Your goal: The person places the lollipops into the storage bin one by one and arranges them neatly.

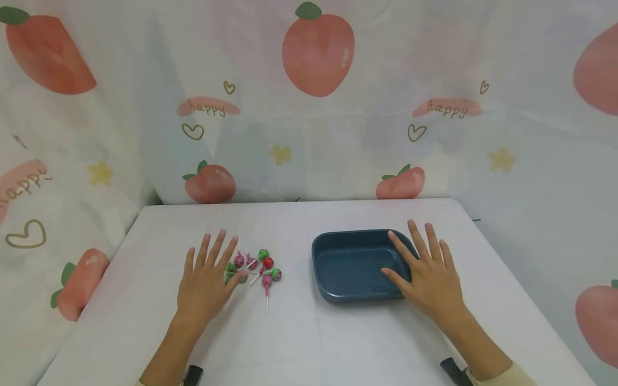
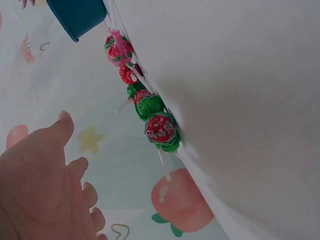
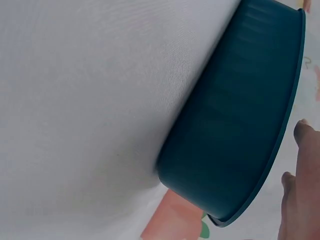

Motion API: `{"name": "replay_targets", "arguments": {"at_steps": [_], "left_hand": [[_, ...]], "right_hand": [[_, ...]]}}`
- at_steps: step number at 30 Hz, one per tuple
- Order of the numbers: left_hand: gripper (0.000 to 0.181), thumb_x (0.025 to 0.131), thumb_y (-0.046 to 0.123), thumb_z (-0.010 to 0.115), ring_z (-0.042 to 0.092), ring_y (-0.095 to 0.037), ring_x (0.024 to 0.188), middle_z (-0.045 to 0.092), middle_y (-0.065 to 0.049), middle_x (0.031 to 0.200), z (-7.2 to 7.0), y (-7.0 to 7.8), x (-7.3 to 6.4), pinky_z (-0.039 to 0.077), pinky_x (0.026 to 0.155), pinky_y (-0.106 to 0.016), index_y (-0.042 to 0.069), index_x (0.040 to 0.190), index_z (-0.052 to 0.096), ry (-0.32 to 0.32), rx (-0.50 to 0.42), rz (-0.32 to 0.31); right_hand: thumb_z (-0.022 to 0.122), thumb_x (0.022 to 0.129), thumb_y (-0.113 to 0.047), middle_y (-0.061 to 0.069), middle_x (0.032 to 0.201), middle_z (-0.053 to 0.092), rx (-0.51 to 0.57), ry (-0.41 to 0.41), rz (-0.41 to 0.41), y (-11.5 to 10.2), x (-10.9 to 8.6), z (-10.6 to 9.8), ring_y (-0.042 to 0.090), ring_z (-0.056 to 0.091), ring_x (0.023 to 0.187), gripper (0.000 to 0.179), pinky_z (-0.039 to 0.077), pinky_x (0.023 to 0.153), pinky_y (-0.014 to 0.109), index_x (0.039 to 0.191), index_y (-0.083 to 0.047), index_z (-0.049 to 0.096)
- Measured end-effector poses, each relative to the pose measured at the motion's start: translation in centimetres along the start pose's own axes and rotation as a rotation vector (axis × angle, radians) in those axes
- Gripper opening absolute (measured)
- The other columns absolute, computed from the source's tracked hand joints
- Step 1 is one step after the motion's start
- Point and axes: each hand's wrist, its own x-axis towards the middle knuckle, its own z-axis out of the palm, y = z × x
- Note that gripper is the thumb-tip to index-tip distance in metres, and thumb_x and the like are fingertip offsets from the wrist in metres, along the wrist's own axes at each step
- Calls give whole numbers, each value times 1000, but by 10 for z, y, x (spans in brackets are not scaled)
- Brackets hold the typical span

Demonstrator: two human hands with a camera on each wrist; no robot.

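Several wrapped lollipops [image 1: 267, 281] lie in a loose cluster on the left half of the table, their wrappers pink, green and red. My left hand [image 1: 205, 281] hovers at the cluster's left side, fingers spread, and partly hides some of it in the head view. A dark blue rectangular dish [image 1: 357, 268] stands to the right of the candies. Over its right end is my right hand [image 1: 432, 279], fingers spread and holding nothing. In the left wrist view, the nearest lollipop [image 2: 161, 128] has a green and red wrapper and sits apart from the left hand [image 2: 45, 175].
A white cloth covers the table [image 1: 309, 343]. Behind and beside it hangs a pale curtain [image 1: 318, 134] printed with peaches, hearts and stars. Dark straps [image 1: 193, 375] show near both wrists.
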Motion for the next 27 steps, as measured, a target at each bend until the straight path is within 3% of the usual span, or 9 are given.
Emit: {"name": "replay_targets", "arguments": {"at_steps": [7,12,17,27], "left_hand": [[80,99,48,65,8,-38,156,16,-13,171,2,2,0,1,122,-57,16,164,31,-13,-8,4],[77,101,44,64,9,-40,155,18,-15,170,2,4,3,5,121,-60,15,164,31,-19,-54,-9],[75,101,41,64,11,-43,154,20,-18,169,-1,3,7,9,119,-63,12,163,32,-28,-114,-25],[73,104,42,60,18,-49,151,20,-19,168,0,8,19,23,114,-67,12,164,29,-119,-262,-38]], "right_hand": [[47,97,-72,11,172,10,-3,-22,14,0,-2,2,37,-3,156,81,7,120,62,162,-26,36],[55,100,-60,14,172,6,18,-109,65,2,-5,2,42,-2,155,78,21,112,70,165,-27,28],[51,105,-53,19,171,8,123,-216,129,5,-6,-2,49,7,153,72,29,103,78,166,-25,25],[42,112,-44,28,167,15,414,-353,241,15,-5,-3,56,20,147,63,22,105,79,167,-20,21]]}}
